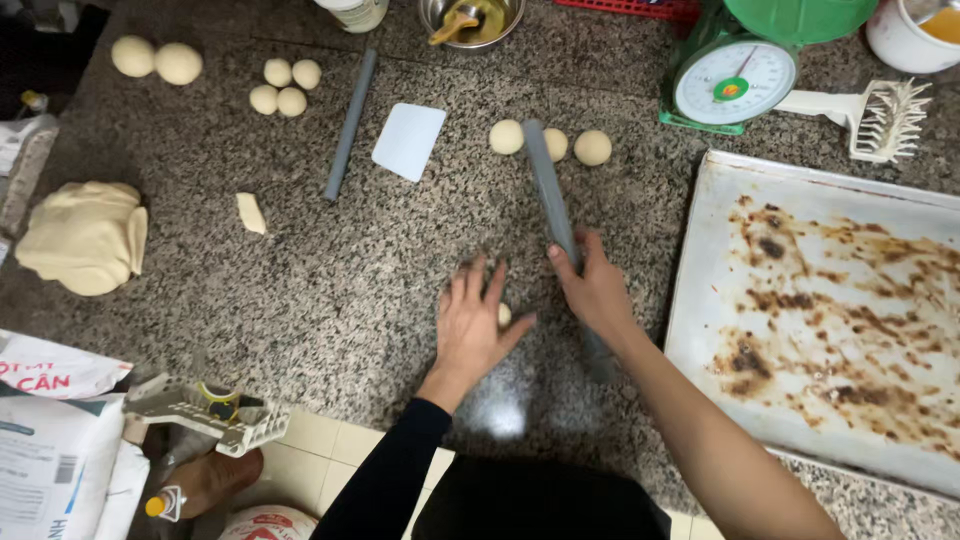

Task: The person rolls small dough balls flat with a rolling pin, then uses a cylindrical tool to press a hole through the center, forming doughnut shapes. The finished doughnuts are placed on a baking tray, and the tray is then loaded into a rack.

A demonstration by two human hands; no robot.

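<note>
now i press dough ball point(505, 314) under left hand point(475, 325), fingers spread; right hand point(592, 288) fingers wrapped round grey rolling stick point(553, 207). next, i guess: roll ball flat.

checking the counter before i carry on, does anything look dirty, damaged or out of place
The metal baking tray on the right is heavily stained with dark brown burnt patches. A small stray scrap of dough lies alone on the granite counter. The dough balls look neatly grouped.
</note>
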